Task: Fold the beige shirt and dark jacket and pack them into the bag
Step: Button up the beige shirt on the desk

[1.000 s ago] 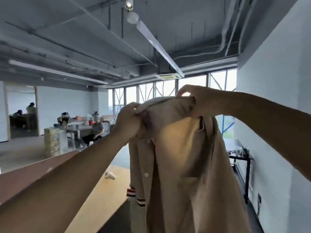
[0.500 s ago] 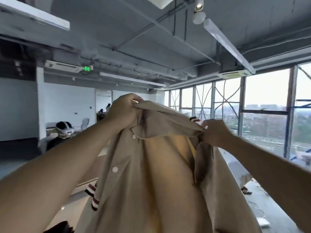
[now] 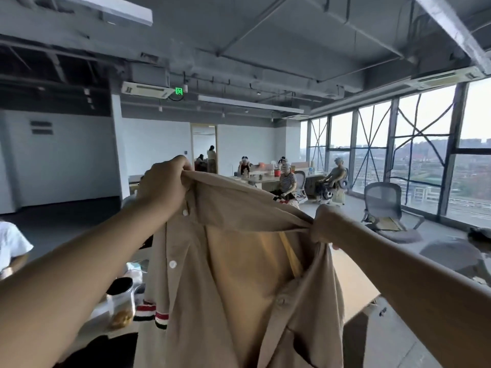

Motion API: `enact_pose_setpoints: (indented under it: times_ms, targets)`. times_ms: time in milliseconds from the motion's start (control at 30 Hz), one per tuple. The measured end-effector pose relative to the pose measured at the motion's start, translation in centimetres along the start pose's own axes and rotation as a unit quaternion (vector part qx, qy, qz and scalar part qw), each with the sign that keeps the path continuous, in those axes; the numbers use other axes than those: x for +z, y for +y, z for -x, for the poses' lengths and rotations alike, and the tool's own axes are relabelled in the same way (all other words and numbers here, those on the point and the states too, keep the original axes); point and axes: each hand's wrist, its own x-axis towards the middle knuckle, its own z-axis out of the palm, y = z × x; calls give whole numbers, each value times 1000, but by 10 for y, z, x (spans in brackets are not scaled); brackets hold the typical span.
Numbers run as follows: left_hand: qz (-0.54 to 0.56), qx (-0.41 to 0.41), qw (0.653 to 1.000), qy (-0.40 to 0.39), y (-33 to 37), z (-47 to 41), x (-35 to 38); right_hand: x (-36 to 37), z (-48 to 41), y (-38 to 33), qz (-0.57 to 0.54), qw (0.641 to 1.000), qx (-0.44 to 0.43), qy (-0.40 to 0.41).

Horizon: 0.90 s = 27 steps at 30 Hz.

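I hold the beige shirt (image 3: 239, 293) up in the air in front of me, its open front with white buttons facing me and a striped cuff hanging at its lower left. My left hand (image 3: 164, 181) grips the shirt's upper left corner by the collar, held high. Lower down, my right hand (image 3: 328, 224) is clenched on the collar's right side. A dark cloth (image 3: 101, 351), perhaps the jacket, lies at the bottom left, mostly hidden by the shirt and my arm. No bag is in view.
A wooden table (image 3: 353, 285) lies below the shirt. A jar with a dark lid (image 3: 121, 301) stands at its left. A person in white (image 3: 12, 245) sits at the far left. An office chair (image 3: 382, 205) and several seated people (image 3: 288, 181) are beyond.
My head has turned, so the room has swept across the view and now shows the windows at right. Both hands have spread apart along the collar, and my right hand has dropped lower.
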Motion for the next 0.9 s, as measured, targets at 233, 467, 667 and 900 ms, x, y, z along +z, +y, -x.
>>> enact_pose_setpoints:
  times_ms: [233, 467, 667, 900]
  targets:
    - [-65, -124, 987, -75, -87, -33, 79, 70, -124, 3, -47, 989, 66, 125]
    - [-133, -244, 950, -139, -156, -87, 235, 156, -309, 0, -108, 992, 32, -49]
    - [-13, -418, 899, -126, -226, -127, 364, 214, -437, -29, -216, 942, 93, -240]
    - [158, -504, 836, -148, -283, -81, 501, 349, -530, -59, -436, 863, 99, -235]
